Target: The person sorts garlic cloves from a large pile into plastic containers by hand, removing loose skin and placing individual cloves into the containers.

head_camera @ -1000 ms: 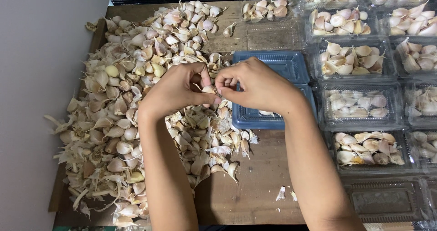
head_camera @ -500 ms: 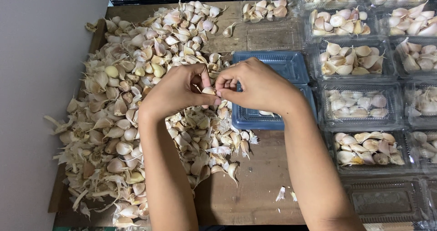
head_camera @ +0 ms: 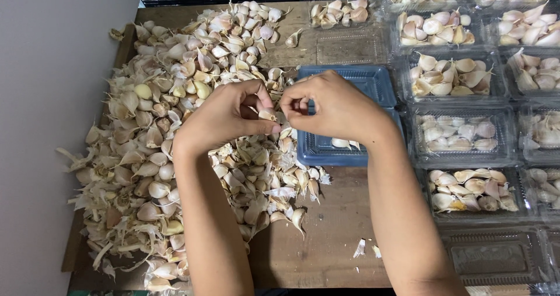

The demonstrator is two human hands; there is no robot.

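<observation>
Over the middle of a wooden table (head_camera: 338, 226), my left hand (head_camera: 224, 115) and my right hand (head_camera: 335, 106) meet, both pinching one garlic clove (head_camera: 269, 115) between their fingertips. The right hand's fingers pull at the clove's skin. Below and left of the hands spreads a large heap of unpeeled garlic cloves and loose skins (head_camera: 169, 126). Just under my right hand sits a blue plastic tray (head_camera: 373, 83) with a few cloves in it.
Several clear plastic boxes of garlic cloves (head_camera: 452, 77) fill the right side of the table, one at the bottom right (head_camera: 496, 258) without cloves. A grey wall (head_camera: 52, 126) runs along the left. Small skin scraps (head_camera: 360, 248) lie on the wood near the front.
Both hands stay in the same spot on the clove; only the fingers have shifted slightly.
</observation>
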